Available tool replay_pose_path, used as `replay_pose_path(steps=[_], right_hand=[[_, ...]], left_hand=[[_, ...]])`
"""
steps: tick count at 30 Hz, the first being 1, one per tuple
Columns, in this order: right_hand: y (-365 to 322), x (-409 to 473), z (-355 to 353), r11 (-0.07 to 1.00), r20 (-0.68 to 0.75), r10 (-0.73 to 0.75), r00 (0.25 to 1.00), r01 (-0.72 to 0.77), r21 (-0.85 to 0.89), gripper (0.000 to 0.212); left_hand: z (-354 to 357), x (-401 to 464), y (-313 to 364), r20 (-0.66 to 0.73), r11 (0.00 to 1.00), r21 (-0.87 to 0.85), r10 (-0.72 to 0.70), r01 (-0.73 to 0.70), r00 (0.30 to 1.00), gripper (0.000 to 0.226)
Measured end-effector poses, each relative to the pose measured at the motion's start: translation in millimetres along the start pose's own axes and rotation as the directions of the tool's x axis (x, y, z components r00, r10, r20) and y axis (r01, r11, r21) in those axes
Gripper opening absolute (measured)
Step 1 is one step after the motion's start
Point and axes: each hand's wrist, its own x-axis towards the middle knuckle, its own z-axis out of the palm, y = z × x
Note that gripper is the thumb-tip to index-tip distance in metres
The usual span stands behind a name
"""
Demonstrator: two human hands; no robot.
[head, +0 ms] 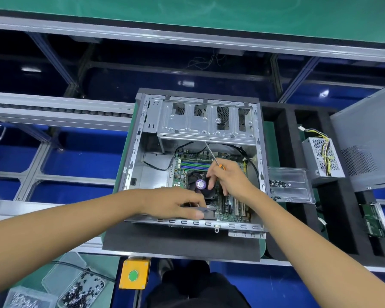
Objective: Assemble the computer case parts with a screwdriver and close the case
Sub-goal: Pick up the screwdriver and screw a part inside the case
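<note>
An open grey computer case (131,156) lies on its side on a dark foam pad, with a green motherboard (229,207) and a black CPU fan (201,185) inside. My right hand (228,177) grips an orange-handled screwdriver (211,153) whose thin shaft points up and away toward the drive cage (206,121). At the case's near edge, my left hand (176,203) holds a dark flat part (206,212) between thumb and fingers. What lies under the left palm is hidden.
A power supply (322,158) with yellow wires and a grey side panel (369,138) stand to the right. A clear tray of screws (289,185) sits beside the case. Screw boxes (76,285) and a yellow box with a green button (133,274) lie near me.
</note>
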Motion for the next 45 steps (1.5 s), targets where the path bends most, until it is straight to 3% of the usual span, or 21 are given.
replay_pose_path(steps=[6, 9, 11, 15, 20, 23, 32, 38, 45], right_hand=[[6.6, -0.9, 4.9, 0.992, 0.023, 0.071, 0.997, -0.068, -0.109, 0.025], [8.3, -0.2, 4.0, 0.984, 0.011, 0.089, 0.996, -0.086, -0.159, 0.027], [8.8, 0.9, 3.9, 0.978, -0.025, 0.083, 0.996, -0.086, -0.189, 0.028], [10.0, 3.8, 4.3, 0.975, -0.108, 0.059, 0.992, -0.081, -0.207, 0.027], [10.9, 6.1, 7.2, 0.963, -0.111, 0.072, 0.991, -0.098, -0.252, 0.027], [11.2, 6.6, 7.3, 0.963, -0.127, 0.077, 0.989, -0.107, -0.249, 0.027], [11.3, 5.5, 6.4, 0.962, -0.147, 0.093, 0.985, -0.127, -0.242, 0.025], [8.6, 3.7, 6.4, 0.968, -0.173, 0.098, 0.98, -0.135, -0.213, 0.026], [3.8, 1.7, 7.1, 0.964, -0.188, 0.111, 0.976, -0.152, -0.219, 0.028]], left_hand=[[-3.4, 8.7, 5.2, 0.143, 0.998, 0.055, -0.05, 0.043, 0.988, 0.035], [-6.7, 8.9, -1.0, 0.108, 0.989, -0.056, -0.127, 0.133, 0.986, 0.04], [-3.9, 12.1, -5.7, 0.032, 0.985, -0.077, -0.151, 0.153, 0.988, 0.029], [9.3, 30.1, -9.2, -0.108, 0.975, 0.034, -0.213, 0.218, 0.971, 0.021], [4.5, 41.4, 1.5, -0.034, 0.93, 0.296, -0.216, 0.217, 0.976, 0.032], [0.5, 50.2, 5.5, 0.008, 0.91, 0.306, -0.296, 0.28, 0.955, 0.027], [-2.1, 71.1, 19.5, 0.162, 0.828, 0.558, -0.168, 0.05, 0.972, 0.039], [13.7, 65.4, -2.3, -0.075, 0.92, 0.326, -0.202, 0.216, 0.976, 0.023], [21.0, 54.5, -10.1, -0.18, 0.98, -0.008, -0.198, 0.2, 0.963, 0.019]])
